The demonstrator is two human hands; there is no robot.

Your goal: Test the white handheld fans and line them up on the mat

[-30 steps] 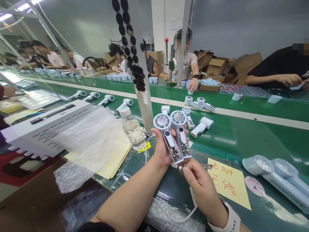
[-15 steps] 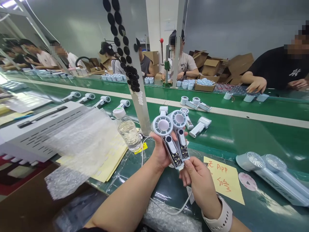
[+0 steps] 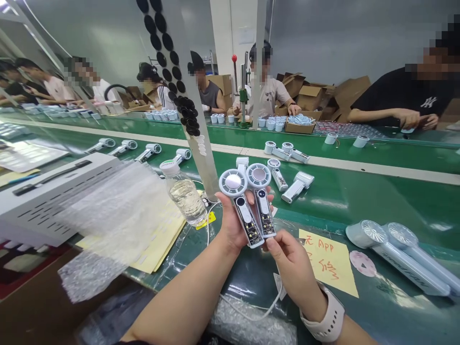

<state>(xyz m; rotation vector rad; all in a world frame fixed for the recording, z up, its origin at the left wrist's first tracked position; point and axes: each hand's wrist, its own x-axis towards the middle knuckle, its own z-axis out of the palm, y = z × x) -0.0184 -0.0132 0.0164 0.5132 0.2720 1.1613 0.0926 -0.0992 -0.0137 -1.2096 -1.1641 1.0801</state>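
Observation:
My left hand [image 3: 230, 225] is closed around two pale blue handheld fans, held side by side with their round heads up. The left fan [image 3: 233, 182] and the right fan [image 3: 258, 176] both have open handles showing circuit boards. A small lit mark shows on the right fan's round display. My right hand [image 3: 289, 256] pinches at the lower end of the right fan. A white cable [image 3: 247, 318] curves up toward this hand; its plug is hidden by the fingers, so I cannot tell whether it sits in the fan.
A water bottle [image 3: 184, 194] and a white slotted box [image 3: 53, 196] stand left. More fans [image 3: 298, 187] lie on the green conveyor [image 3: 334, 191]. Right are a yellow note [image 3: 328, 263] and two larger fans [image 3: 406, 258]. A metal post [image 3: 201, 158] rises ahead; co-workers sit across.
The two fans have spread slightly apart and stand more upright. A lit mark has appeared on the right fan's display. The white plug end seen below the left fan is now hidden.

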